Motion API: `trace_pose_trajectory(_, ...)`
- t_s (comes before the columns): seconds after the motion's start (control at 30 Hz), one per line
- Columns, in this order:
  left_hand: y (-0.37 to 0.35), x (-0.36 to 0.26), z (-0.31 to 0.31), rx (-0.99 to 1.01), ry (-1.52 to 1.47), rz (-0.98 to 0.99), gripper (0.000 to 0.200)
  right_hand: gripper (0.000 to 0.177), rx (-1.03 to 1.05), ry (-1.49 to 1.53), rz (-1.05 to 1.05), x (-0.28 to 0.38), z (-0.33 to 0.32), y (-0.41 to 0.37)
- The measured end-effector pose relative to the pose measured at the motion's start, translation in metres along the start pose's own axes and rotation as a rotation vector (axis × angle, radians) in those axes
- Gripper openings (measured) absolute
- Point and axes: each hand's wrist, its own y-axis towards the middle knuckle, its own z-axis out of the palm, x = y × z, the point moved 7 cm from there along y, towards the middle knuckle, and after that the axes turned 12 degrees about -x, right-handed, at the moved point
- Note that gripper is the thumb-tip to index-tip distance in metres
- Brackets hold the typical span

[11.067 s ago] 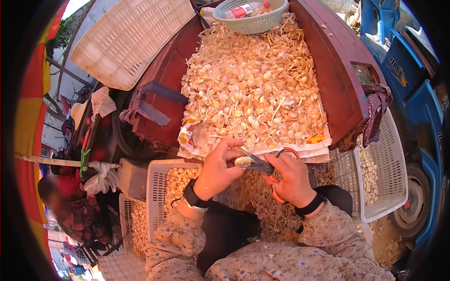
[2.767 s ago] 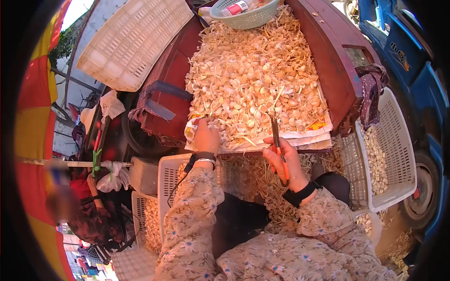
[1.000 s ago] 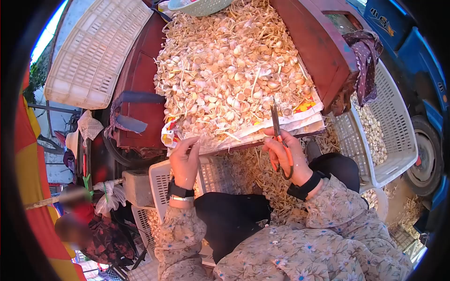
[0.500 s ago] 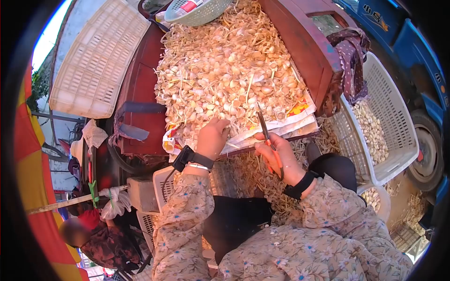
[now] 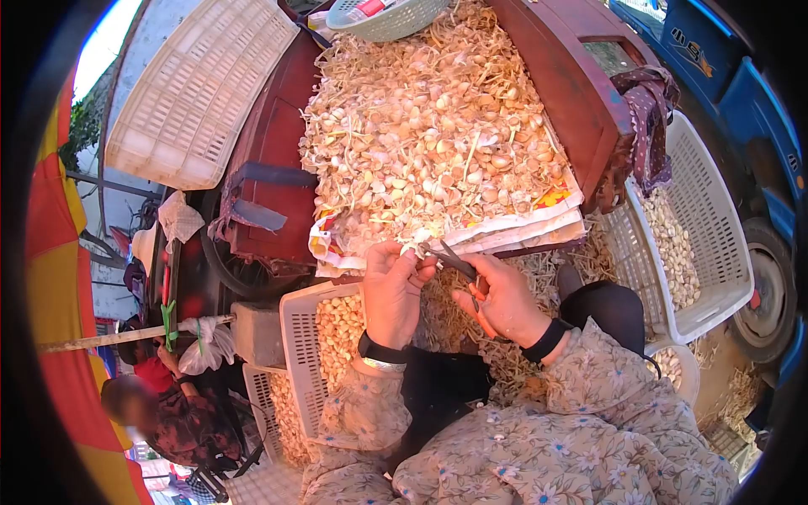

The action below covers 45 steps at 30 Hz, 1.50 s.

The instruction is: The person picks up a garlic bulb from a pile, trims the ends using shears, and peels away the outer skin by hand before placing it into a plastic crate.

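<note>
My left hand is closed, pinching a small pale garlic clove between thumb and fingertips just in front of the heap. Wrapped in my right hand are scissors with orange handles. Their dark blades point left and meet the fingertips of my left hand at the clove; fingers partly hide the exact contact. Beyond both hands spreads a big heap of garlic cloves with dry stalks and skins, lying on a printed sheet in a red cart bed.
White crates of garlic stand at the right and lower left. A green basket sits atop the heap; an upturned crate leans at left. A blue vehicle is at far right. Another person sits lower left.
My left hand has drawn back from the heap's edge with a clove. The scissors have swung left, so the blades now meet my left fingertips. The view has shifted slightly.
</note>
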Motion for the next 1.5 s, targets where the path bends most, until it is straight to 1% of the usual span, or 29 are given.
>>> trace_pose_trajectory(0.1, -0.01, 0.005, 0.003, -0.014, 0.0, 0.053, 0.026, 0.044, -0.049, -0.108, -0.156, 0.005, 0.0, -0.002)
trace_pose_trajectory(0.13, -0.011, 0.008, 0.0, -0.037, 0.013, 0.038, 0.025, 0.045, -0.063, -0.153, -0.203, 0.006, 0.0, -0.003)
trace_pose_trajectory(0.23, -0.013, 0.017, -0.009, -0.119, -0.063, 0.039, 0.023, 0.048, -0.066, -0.195, -0.246, 0.007, 0.002, -0.004)
trace_pose_trajectory(0.33, -0.014, 0.017, -0.013, -0.144, -0.065, 0.066, 0.023, 0.05, -0.024, -0.282, -0.279, 0.01, 0.005, -0.006)
trace_pose_trajectory(0.43, -0.02, 0.018, -0.015, -0.138, -0.086, 0.074, 0.024, 0.051, -0.01, -0.278, -0.315, 0.006, 0.008, -0.007)
trace_pose_trajectory(0.53, -0.023, 0.016, -0.017, -0.142, -0.091, 0.078, 0.023, 0.044, 0.066, -0.222, -0.217, 0.003, 0.009, -0.011)
trace_pose_trajectory(0.63, -0.024, 0.019, -0.027, -0.109, -0.09, 0.026, 0.023, 0.035, 0.151, -0.15, -0.093, -0.001, 0.014, -0.014)
trace_pose_trajectory(0.73, -0.026, 0.019, -0.039, -0.119, -0.087, 0.0, 0.022, 0.028, 0.484, 0.059, 0.453, 0.003, 0.022, -0.021)
trace_pose_trajectory(0.83, -0.039, 0.013, -0.057, -0.152, -0.007, -0.03, 0.021, 0.026, 0.286, 0.497, 0.563, -0.029, 0.036, -0.026)
trace_pose_trajectory(0.87, -0.045, 0.004, -0.07, -0.194, 0.031, 0.023, 0.019, 0.027, 0.215, 0.465, 0.567, -0.025, 0.027, -0.019)
trace_pose_trajectory(0.9, -0.048, -0.003, -0.091, -0.214, 0.057, 0.088, 0.017, 0.027, 0.141, 0.503, 0.617, -0.029, 0.022, -0.016)
trace_pose_trajectory(0.93, -0.055, -0.021, -0.11, -0.252, 0.137, 0.167, 0.015, 0.028, 0.066, 0.545, 0.668, -0.033, 0.016, -0.013)
trace_pose_trajectory(0.97, -0.058, -0.032, -0.14, -0.358, 0.223, 0.214, 0.013, 0.029, -0.008, 0.586, 0.718, -0.038, 0.009, -0.012)
trace_pose_trajectory(1.0, -0.062, -0.039, -0.172, -0.45, 0.3, 0.241, 0.012, 0.032, 0.025, 0.478, 0.7, -0.045, 0.006, -0.01)
trace_pose_trajectory(1.03, -0.066, -0.046, -0.201, -0.485, 0.566, 0.22, 0.011, 0.033, 0.016, 0.461, 0.65, -0.045, 0.005, -0.008)
trace_pose_trajectory(1.07, -0.067, -0.047, -0.246, -0.542, 1.024, 0.133, 0.012, 0.035, 0.008, 0.446, 0.6, -0.044, 0.005, -0.009)
trace_pose_trajectory(1.1, -0.064, -0.045, -0.297, -0.305, 1.606, 0.36, 0.017, 0.036, -0.001, 0.433, 0.551, -0.044, 0.005, -0.011)
trace_pose_trajectory(1.13, -0.07, -0.056, -0.284, -0.309, 1.946, 0.572, 0.019, 0.036, 0.007, 0.433, 0.531, -0.05, 0.007, -0.012)
trace_pose_trajectory(1.2, -0.069, -0.076, -0.256, -0.338, 1.975, 0.728, 0.022, 0.036, 0.008, 0.451, 0.604, -0.048, 0.008, -0.012)
trace_pose_trajectory(1.27, -0.023, -0.081, -0.202, -0.371, 1.357, 0.58, 0.024, 0.035, 0.008, 0.472, 0.667, -0.052, 0.01, -0.012)
trace_pose_trajectory(1.33, 0.016, -0.082, -0.112, -0.174, 1.202, 0.76, 0.018, 0.035, -0.022, 0.445, 0.654, -0.056, 0.012, -0.008)
trace_pose_trajectory(1.37, 0.04, -0.075, -0.082, -0.092, 1.179, 0.804, 0.018, 0.034, -0.04, 0.432, 0.65, -0.058, 0.013, -0.007)
trace_pose_trajectory(1.43, 0.083, -0.06, -0.027, 0.036, 1.19, 0.976, 0.018, 0.034, -0.044, 0.417, 0.605, -0.063, 0.014, -0.004)
trace_pose_trajectory(1.5, 0.138, -0.023, -0.018, 0.105, 1.293, 0.763, 0.016, 0.035, -0.051, 0.427, 0.583, -0.068, 0.014, 0.0)
